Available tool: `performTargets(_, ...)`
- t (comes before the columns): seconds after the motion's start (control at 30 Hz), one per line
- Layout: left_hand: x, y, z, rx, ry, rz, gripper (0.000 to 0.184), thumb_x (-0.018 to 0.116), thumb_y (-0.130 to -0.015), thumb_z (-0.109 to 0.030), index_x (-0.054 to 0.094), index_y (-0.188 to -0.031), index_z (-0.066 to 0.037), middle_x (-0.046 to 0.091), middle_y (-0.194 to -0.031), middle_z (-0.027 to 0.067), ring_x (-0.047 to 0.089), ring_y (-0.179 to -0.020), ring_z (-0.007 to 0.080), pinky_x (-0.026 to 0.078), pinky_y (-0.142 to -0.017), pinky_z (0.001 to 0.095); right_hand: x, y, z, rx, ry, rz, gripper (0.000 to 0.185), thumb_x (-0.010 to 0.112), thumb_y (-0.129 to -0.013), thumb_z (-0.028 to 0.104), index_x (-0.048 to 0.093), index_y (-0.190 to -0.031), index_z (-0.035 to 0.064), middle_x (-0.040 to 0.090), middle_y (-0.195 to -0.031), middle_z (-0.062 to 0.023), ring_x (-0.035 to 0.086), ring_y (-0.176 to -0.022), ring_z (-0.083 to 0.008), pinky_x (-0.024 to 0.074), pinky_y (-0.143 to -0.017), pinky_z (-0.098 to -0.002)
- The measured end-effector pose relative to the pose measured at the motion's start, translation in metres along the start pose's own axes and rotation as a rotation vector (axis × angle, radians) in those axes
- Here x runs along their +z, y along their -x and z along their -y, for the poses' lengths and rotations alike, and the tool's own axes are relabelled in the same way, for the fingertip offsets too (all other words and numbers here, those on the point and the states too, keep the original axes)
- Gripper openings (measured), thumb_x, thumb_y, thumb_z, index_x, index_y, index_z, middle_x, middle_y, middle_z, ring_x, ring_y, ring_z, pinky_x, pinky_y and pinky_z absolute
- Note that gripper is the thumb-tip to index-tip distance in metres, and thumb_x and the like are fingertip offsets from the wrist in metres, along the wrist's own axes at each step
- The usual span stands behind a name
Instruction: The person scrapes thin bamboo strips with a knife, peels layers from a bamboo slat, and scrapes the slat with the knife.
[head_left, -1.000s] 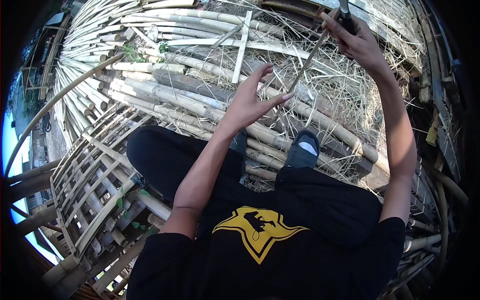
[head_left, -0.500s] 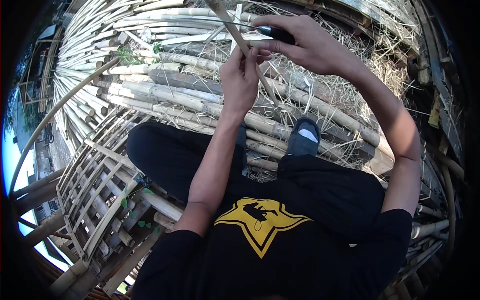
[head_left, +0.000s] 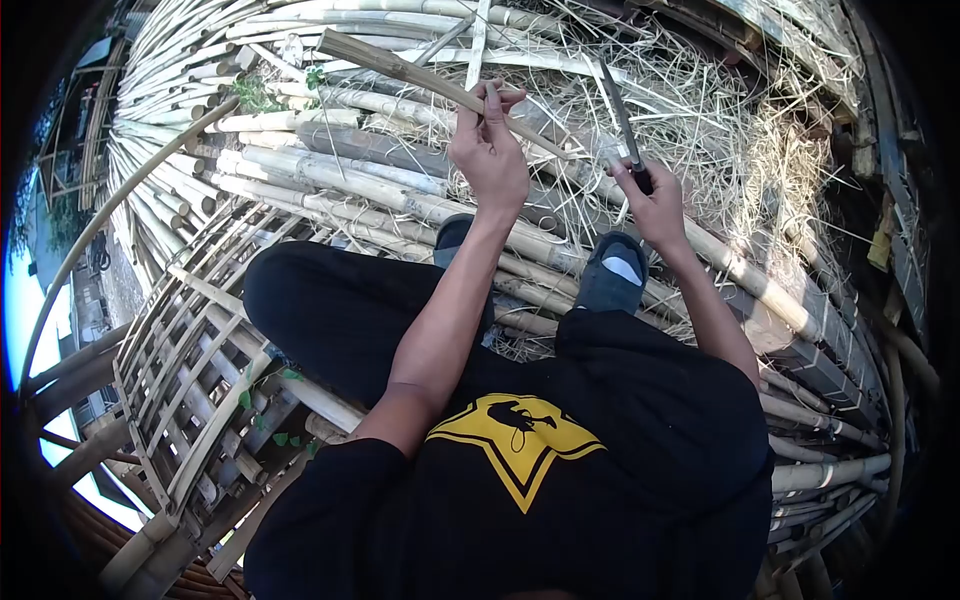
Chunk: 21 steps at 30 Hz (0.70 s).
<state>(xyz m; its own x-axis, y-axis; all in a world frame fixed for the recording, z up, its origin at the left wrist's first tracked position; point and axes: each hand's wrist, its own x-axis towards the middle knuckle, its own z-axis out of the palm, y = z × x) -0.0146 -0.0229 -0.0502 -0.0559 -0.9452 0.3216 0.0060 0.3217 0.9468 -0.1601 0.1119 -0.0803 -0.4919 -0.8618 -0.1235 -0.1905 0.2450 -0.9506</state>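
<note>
My left hand [head_left: 488, 150] is closed around a bamboo stick [head_left: 400, 68], thumb and fingers pinching it near its middle. The stick slants from upper left down to the right, its thinner end reaching past my hand. To the right, my right hand [head_left: 655, 205] grips a knife [head_left: 622, 112] by its black handle, the blade pointing up and away from me. The blade and the stick are apart. Pale shavings and thin strips [head_left: 690, 140] lie on the ground beneath and around both hands.
Bamboo poles [head_left: 400, 205] lie side by side under my sandalled feet, with more stacked at the upper left. A woven bamboo lattice [head_left: 195, 380] stands at my left. A curved pole [head_left: 130, 195] arches beside it. Timber [head_left: 860, 130] lines the right edge.
My right hand has drawn the knife away from the stick, down and to the right, and turned its blade upward. The stick has swung to a flatter slant in my left hand.
</note>
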Motion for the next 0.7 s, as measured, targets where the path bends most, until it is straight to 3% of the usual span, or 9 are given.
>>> performTargets(0.1,0.0,0.003,0.004,-0.02,-0.047,0.004,0.024,0.046,-0.101,-0.015,0.058,-0.113,0.003,0.068,-0.082,0.0085,0.062,-0.076,0.0111,0.049,-0.067,0.0251,0.032,-0.005,-0.01,0.054,0.062,0.068,0.028,0.072,-0.083,0.023,0.066,-0.103,0.0046,0.049,-0.055,0.0027,0.041,-0.05,-0.0061,0.0329,-0.047,-0.0273)
performTargets(0.17,0.001,0.008,0.0,-0.081,0.011,0.029,0.025,0.046,-0.101,-0.015,0.058,-0.113,0.003,0.067,-0.083,0.0082,0.062,-0.078,0.011,0.048,-0.066,0.0245,0.052,-0.012,-0.01,0.043,0.153,0.08,0.044,0.074,-0.08,0.025,0.061,-0.12,0.0091,0.063,-0.071,-0.0112,0.057,-0.058,-0.0173,0.0473,-0.06,-0.033)
performTargets(0.27,0.005,0.006,-0.014,-0.032,-0.005,0.073,0.024,0.046,-0.1,-0.015,0.058,-0.113,0.002,0.068,-0.083,0.0082,0.061,-0.073,0.0101,0.046,-0.063,0.0238,0.067,-0.021,-0.004,0.033,0.15,0.13,0.046,0.073,-0.081,0.03,0.061,-0.121,0.0096,0.065,-0.074,-0.0146,0.059,-0.059,-0.0198,0.0474,-0.06,-0.0341)
performTargets(0.33,0.007,0.01,-0.015,-0.035,-0.043,0.109,0.027,0.045,-0.101,-0.017,0.056,-0.114,0.004,0.066,-0.086,0.0098,0.063,-0.081,0.0129,0.05,-0.071,0.0257,0.082,-0.025,-0.017,-0.19,0.121,0.018,0.046,0.071,-0.083,0.035,0.061,-0.121,0.01,0.065,-0.073,-0.0156,0.061,-0.058,-0.022,0.047,-0.058,-0.0352)
performTargets(0.37,0.007,0.013,-0.017,-0.043,-0.078,0.136,0.03,0.044,-0.102,-0.019,0.053,-0.114,0.006,0.065,-0.089,0.0114,0.066,-0.089,0.0157,0.053,-0.079,0.0276,0.085,-0.025,-0.023,-0.187,0.116,0.019,0.046,0.071,-0.083,0.035,0.061,-0.121,0.01,0.065,-0.073,-0.0156,0.061,-0.058,-0.022,0.047,-0.058,-0.0352)
performTargets(0.43,0.007,0.014,-0.027,-0.039,-0.062,0.15,0.029,0.045,-0.101,-0.018,0.054,-0.113,0.007,0.065,-0.09,0.0119,0.065,-0.091,0.0154,0.053,-0.08,0.029,0.087,-0.027,-0.025,-0.067,0.098,0.037,0.043,0.067,-0.086,0.038,0.064,-0.117,0.009,0.063,-0.065,-0.0156,0.06,-0.053,-0.0233,0.0452,-0.054,-0.0361)
performTargets(0.53,0.004,0.006,-0.045,-0.082,-0.223,0.265,0.03,0.047,-0.1,-0.017,0.05,-0.118,0.007,0.064,-0.094,0.0129,0.065,-0.092,0.0171,0.053,-0.082,0.031,0.078,-0.037,-0.024,-0.119,0.184,0.066,0.037,0.066,-0.087,0.036,0.067,-0.112,0.008,0.06,-0.06,-0.0168,0.058,-0.049,-0.0243,0.0429,-0.05,-0.0368)
performTargets(0.63,0.006,-0.016,-0.075,0.053,0.26,0.134,0.037,0.057,-0.095,-0.011,0.041,-0.125,0.005,0.059,-0.099,0.0135,0.06,-0.098,0.0169,0.049,-0.084,0.0277,0.077,-0.04,-0.021,-0.082,0.176,0.06,0.034,0.065,-0.088,0.035,0.069,-0.108,0.0081,0.059,-0.057,-0.0175,0.057,-0.047,-0.0245,0.0416,-0.048,-0.0371)
performTargets(0.7,0.004,-0.032,-0.099,0.176,0.321,0.068,0.029,0.054,-0.096,-0.015,0.044,-0.117,0.003,0.061,-0.09,0.0124,0.063,-0.086,0.0181,0.052,-0.076,0.0293,0.079,-0.038,-0.025,-0.074,0.217,0.112,0.032,0.065,-0.088,0.033,0.069,-0.109,0.0083,0.06,-0.059,-0.0179,0.058,-0.048,-0.024,0.0425,-0.049,-0.0363)
